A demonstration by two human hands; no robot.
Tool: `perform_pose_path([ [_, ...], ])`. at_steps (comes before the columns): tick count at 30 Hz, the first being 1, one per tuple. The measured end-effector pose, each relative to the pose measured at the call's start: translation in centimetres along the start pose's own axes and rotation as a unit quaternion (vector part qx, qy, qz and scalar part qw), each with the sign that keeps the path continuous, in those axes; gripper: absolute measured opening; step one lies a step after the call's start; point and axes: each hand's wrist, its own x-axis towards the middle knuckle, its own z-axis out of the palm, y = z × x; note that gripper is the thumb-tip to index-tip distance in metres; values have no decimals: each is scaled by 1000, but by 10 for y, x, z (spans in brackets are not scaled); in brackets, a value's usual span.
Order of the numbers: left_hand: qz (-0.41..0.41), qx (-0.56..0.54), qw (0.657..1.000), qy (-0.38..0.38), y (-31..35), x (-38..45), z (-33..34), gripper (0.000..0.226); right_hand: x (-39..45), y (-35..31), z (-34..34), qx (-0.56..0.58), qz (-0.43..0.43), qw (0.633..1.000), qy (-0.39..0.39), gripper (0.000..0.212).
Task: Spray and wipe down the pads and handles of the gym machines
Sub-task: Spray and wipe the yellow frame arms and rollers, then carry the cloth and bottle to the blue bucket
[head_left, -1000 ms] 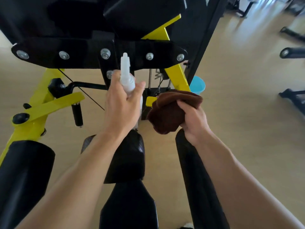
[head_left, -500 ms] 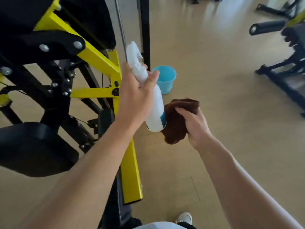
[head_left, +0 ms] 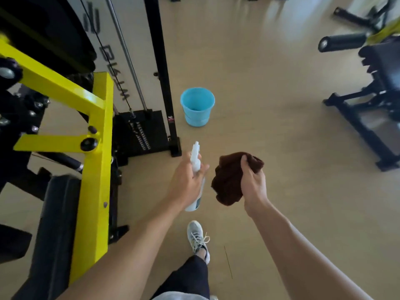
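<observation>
From the head camera, your 2 hands hang out over the tan floor (head_left: 270, 94). Your left hand (head_left: 187, 184) has its fingers wrapped around 1 white spray bottle (head_left: 195, 161), nozzle pointing away from you and the bottle's base showing below your palm. Your right hand (head_left: 253, 184) grips 1 bunched brown cloth (head_left: 229, 180), thumb hooked over its top edge; the cloth sits just beside the bottle, between your 2 hands, not touching it.

Left of your left hand stands 1 gym machine with a yellow frame (head_left: 96, 148); its black pad (head_left: 57, 224) lies low, below and left of that hand, and 1 black weight stack (head_left: 140, 133) sits beyond it. Ahead of both hands, 1 blue bucket (head_left: 197, 107) stands upright on the floor. Far right of your right hand is a 2nd, black machine (head_left: 372, 87) with 1 roller pad (head_left: 342, 42). Below your hands, 1 grey sneaker (head_left: 197, 237) is planted on the floor.
</observation>
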Motion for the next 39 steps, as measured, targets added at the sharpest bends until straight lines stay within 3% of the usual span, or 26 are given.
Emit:
perform_pose_path([
  [3,-35,-8,999,-11,-3,49,21,17,54,-15,-3,-23,17,999,-14,41],
  [7,-99,-19,993,-53,1,125,52,24,126,-45,-6,-69,53,995,-40,48],
  [10,-130,10,989,-65,3,186,71,26,187,-64,-9,-75,47,996,-11,20],
  [12,-130,30,989,-65,5,225,84,25,229,-73,-11,-91,36,995,17,49],
  [13,-130,41,988,-70,5,245,90,25,251,-79,-12,-90,36,995,24,52],
  [17,-147,80,983,-81,15,333,122,23,340,-102,-11,-71,54,996,22,24],
  [25,-267,112,954,-74,30,523,199,44,544,-140,-6,-119,122,985,-11,16],
  [29,-345,77,933,-63,34,602,235,29,637,-164,4,-147,149,977,-33,22],
  [34,-392,30,918,-56,17,695,266,42,744,-187,30,-153,170,971,-62,19],
  [39,-409,-14,906,-108,-37,792,302,15,857,-184,62,-163,181,969,-49,43],
])
